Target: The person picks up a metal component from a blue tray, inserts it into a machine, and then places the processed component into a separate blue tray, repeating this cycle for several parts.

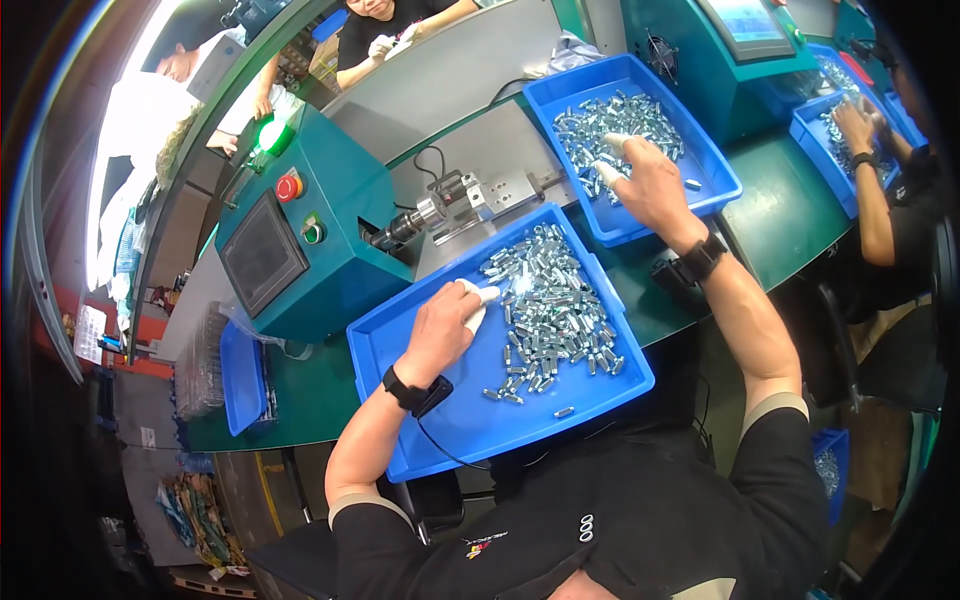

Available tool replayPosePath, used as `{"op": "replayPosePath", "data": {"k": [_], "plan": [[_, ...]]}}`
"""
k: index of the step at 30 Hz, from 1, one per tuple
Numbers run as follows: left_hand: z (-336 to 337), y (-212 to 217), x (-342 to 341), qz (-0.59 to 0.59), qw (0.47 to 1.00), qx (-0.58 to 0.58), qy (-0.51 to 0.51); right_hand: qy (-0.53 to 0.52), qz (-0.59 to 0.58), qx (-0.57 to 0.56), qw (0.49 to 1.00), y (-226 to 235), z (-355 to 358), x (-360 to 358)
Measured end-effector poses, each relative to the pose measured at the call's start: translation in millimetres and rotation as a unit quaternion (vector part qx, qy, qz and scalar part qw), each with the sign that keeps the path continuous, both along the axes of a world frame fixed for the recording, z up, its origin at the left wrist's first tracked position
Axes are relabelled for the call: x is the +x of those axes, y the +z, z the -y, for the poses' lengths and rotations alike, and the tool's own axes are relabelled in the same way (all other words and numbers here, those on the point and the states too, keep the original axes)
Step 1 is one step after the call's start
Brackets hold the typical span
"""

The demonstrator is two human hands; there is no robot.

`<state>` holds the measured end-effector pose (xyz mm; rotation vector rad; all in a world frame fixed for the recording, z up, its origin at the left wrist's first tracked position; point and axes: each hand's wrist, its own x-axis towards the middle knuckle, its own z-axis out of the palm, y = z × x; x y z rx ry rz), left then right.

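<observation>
Over the near blue tray [440, 400], my left hand [443, 325] has its white-covered fingertips pinched together at the left edge of a heap of small shiny metal cylinders [555, 310]. Whatever the pinch holds, if anything, is too small to make out. My right hand [655, 185] reaches into the far blue tray [725, 185], above another pile of metal cylinders [625, 120]. Its thumb and forefinger, also in white covers, are spread apart with nothing visible between them. Both wrists carry black bands.
Beyond the trays stands a teal machine [340, 190] with a dark screen, red button [289, 187] and metal chuck [430, 210]. A second teal machine [700, 70] is at the upper right. Another person's hands [855, 125] work over a blue tray at far right. More people are behind the bench.
</observation>
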<state>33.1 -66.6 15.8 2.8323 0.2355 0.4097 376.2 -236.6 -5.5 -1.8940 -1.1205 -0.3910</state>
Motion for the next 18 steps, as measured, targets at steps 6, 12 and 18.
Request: {"op": "replayPosePath", "data": {"k": [6,12,18], "plan": [[-21,38,57,0.057,0.985,-0.162,0.023,-0.005,-0.046,0.040,0.998,-7,9,2],[-49,67,112,0.095,0.959,-0.233,0.134,0.013,-0.053,0.069,0.996,-4,12,-2],[-75,45,131,0.117,0.967,-0.201,0.105,0.017,-0.090,0.069,0.993,1,12,-6]]}}
